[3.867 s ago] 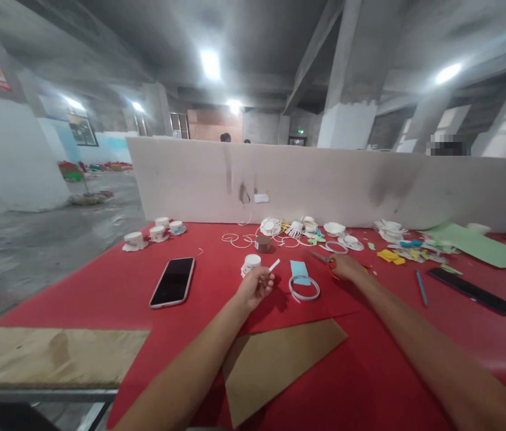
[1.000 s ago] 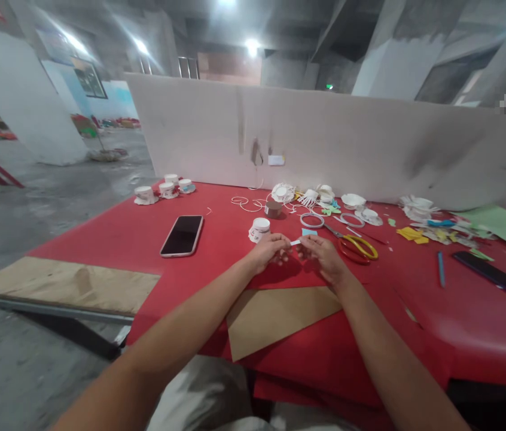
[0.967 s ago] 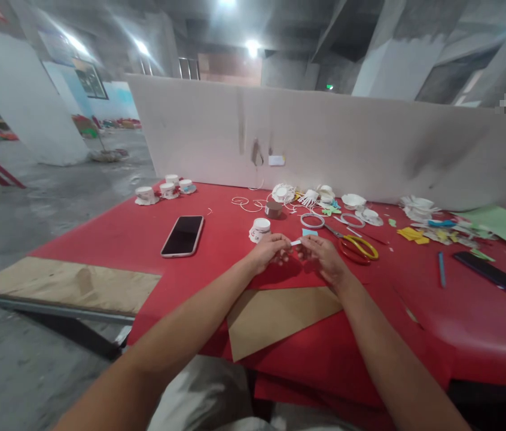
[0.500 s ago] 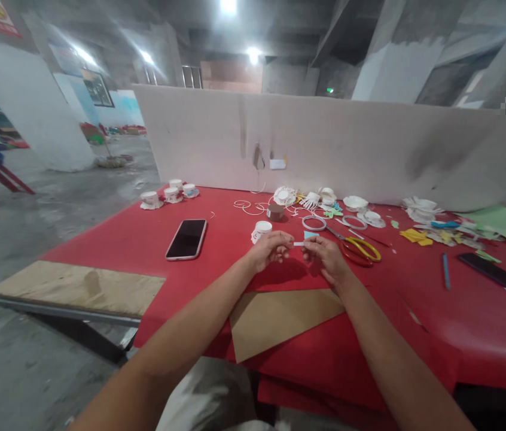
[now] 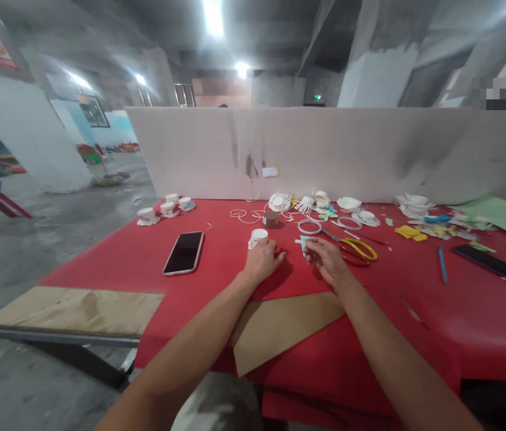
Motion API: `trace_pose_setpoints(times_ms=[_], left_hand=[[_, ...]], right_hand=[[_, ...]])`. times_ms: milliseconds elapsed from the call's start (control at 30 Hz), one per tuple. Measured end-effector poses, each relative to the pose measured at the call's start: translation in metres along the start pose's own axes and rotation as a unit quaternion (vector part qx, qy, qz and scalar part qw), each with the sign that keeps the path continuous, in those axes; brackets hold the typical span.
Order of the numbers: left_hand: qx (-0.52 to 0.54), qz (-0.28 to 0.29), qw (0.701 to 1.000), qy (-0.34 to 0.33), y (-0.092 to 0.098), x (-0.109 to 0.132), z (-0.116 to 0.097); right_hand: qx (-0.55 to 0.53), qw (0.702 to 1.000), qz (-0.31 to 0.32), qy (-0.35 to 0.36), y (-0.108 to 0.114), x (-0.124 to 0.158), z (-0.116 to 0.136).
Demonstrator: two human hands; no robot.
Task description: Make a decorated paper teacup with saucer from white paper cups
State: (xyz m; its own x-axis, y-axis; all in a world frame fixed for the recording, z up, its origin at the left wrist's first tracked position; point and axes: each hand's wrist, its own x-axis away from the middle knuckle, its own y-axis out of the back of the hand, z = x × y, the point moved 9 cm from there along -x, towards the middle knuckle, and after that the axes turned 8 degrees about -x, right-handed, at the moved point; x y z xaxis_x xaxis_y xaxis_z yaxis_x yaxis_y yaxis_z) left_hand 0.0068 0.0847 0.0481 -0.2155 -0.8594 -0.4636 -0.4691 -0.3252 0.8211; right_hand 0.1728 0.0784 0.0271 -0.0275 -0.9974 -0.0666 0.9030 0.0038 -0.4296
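Observation:
My left hand rests on the red table, right in front of a small white paper cup. Its fingers are loosely spread toward the right and hold nothing that I can see. My right hand is closed in a pinch on a short white paper strip that sticks out to the left. A light blue paper scrap lies just behind that strip. Yellow-handled scissors lie close to the right of my right hand.
A phone lies face up to the left, and a brown card sheet lies near me. White rings, a tape roll, cut cups and scraps crowd the back by the white partition. A blue pen and dark phone lie right.
My left hand has let go of the strip and moved down to the table by the white cup. My right hand keeps the strip. The view has tilted up a little.

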Motion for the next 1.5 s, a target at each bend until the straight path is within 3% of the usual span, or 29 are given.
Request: trace_pose_setpoints(times_ms=[200, 467, 533, 667, 867, 967, 1233, 1500], left_hand=[[0.003, 0.053, 0.999, 0.005, -0.023, -0.007, 0.005], [0.167, 0.053, 0.982, 0.076, -0.020, -0.012, 0.020], [0.271, 0.085, 0.953, 0.106, -0.025, -0.009, 0.022], [0.476, 0.144, 0.850, 0.175, -0.036, -0.001, 0.019], [0.621, 0.173, 0.726, 0.239, -0.041, 0.007, 0.013], [0.666, 0.174, 0.679, 0.256, -0.040, 0.009, 0.009], [0.692, 0.190, 0.659, 0.226, -0.040, 0.012, -0.003], [0.735, 0.196, 0.611, 0.221, -0.042, 0.016, -0.009]], right_hand=[[0.017, 1.000, -0.001, -0.004, -0.002, 0.000, -0.003], [0.093, 0.995, 0.018, 0.038, -0.005, -0.001, 0.000], [0.087, 0.995, 0.037, 0.029, -0.010, 0.001, -0.002], [0.067, 0.995, 0.068, -0.001, -0.017, 0.005, -0.004], [0.000, 0.995, 0.086, -0.047, -0.022, 0.012, -0.005], [-0.012, 0.994, 0.088, -0.062, -0.025, 0.015, -0.006], [-0.019, 0.992, 0.101, -0.074, -0.027, 0.016, -0.008], [-0.025, 0.989, 0.122, -0.078, -0.028, 0.016, -0.012]])
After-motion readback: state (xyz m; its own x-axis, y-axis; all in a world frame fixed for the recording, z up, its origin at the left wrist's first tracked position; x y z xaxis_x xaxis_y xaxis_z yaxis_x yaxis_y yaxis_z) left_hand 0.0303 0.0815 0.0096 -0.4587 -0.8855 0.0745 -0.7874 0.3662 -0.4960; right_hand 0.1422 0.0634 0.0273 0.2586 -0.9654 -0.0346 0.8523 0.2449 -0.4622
